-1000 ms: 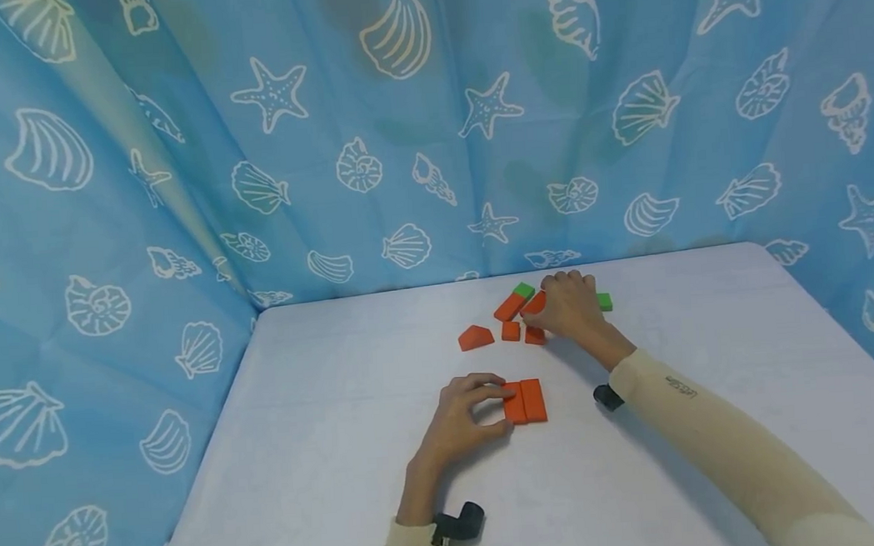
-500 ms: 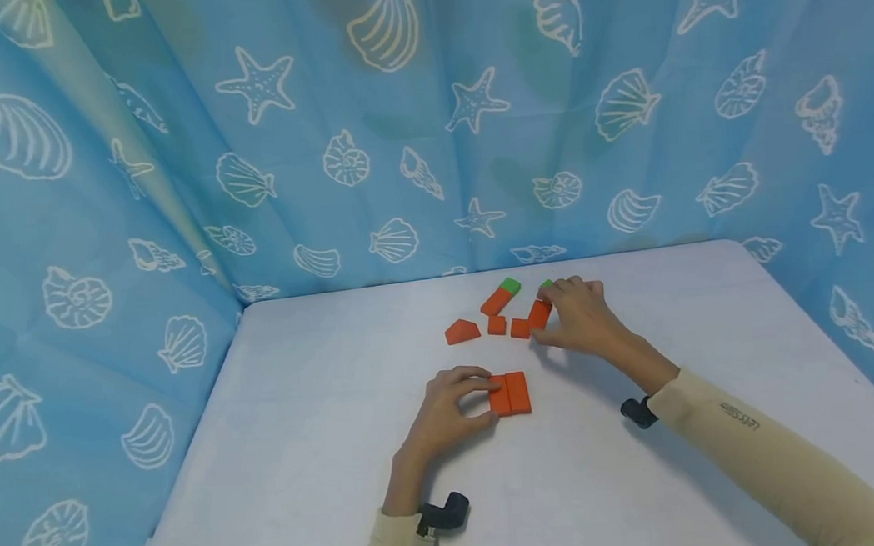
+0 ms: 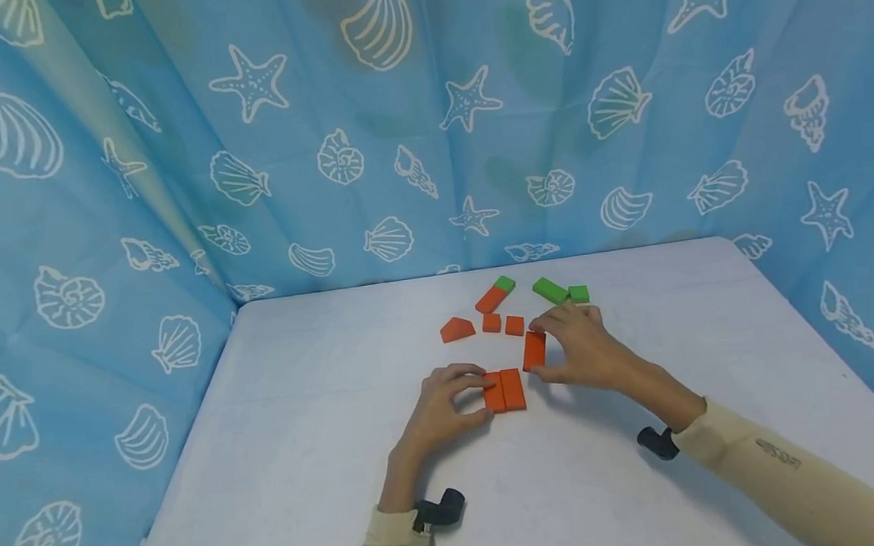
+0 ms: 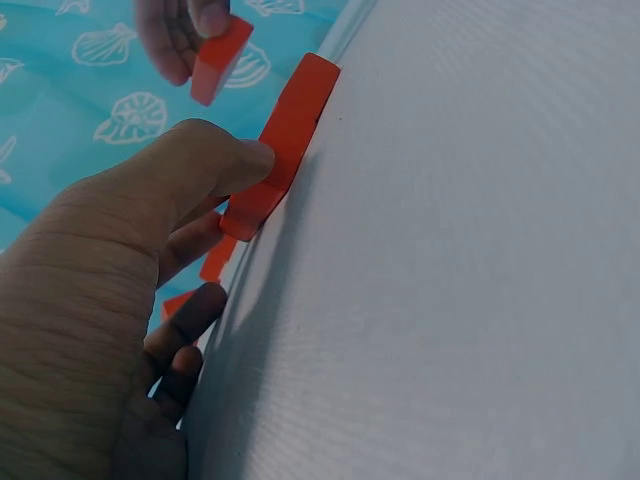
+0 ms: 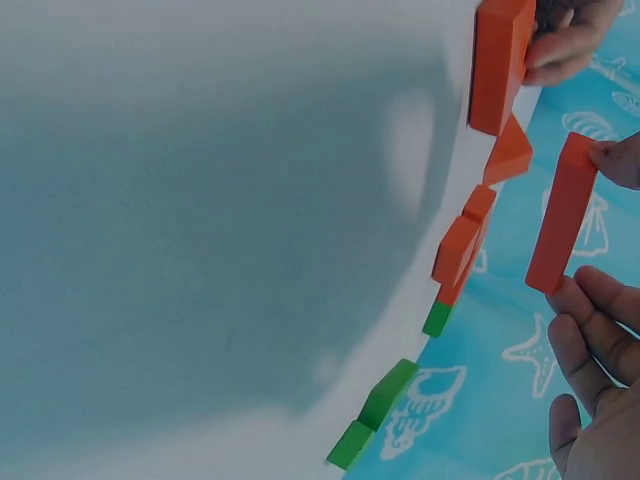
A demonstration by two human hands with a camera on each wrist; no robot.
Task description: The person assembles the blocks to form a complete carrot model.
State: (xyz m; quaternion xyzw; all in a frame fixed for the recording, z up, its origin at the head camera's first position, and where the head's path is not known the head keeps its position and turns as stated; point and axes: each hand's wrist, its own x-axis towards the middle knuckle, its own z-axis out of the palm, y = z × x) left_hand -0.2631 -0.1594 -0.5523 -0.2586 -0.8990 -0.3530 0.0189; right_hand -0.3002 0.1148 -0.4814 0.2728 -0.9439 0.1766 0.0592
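Reading left to right across the white table (image 3: 303, 415), we first meet the left hand (image 3: 442, 400), pinching the left orange block (image 3: 494, 394) with thumb at the near end and fingers at the far end, just as it did a second ago. The right orange block (image 3: 513, 389) lies flat along its right side. Beyond this pair we find a peaked orange block (image 3: 457, 330), an orange-and-green bar (image 3: 494, 295) and two small orange blocks (image 3: 491, 323). Next comes the carried block (image 3: 534, 352), raised off the table, right of the pair and slightly farther away; the right hand (image 3: 586, 349) grips it by its short ends. Here is the change: it has come toward the person from the far cluster, uncovering a long green block (image 3: 550, 290) and a short green block (image 3: 578, 292). We judge the carry well along, with nothing set down yet. The carried block's long axis points away from the person, far end leaning slightly right, nearly parallel to the pair.
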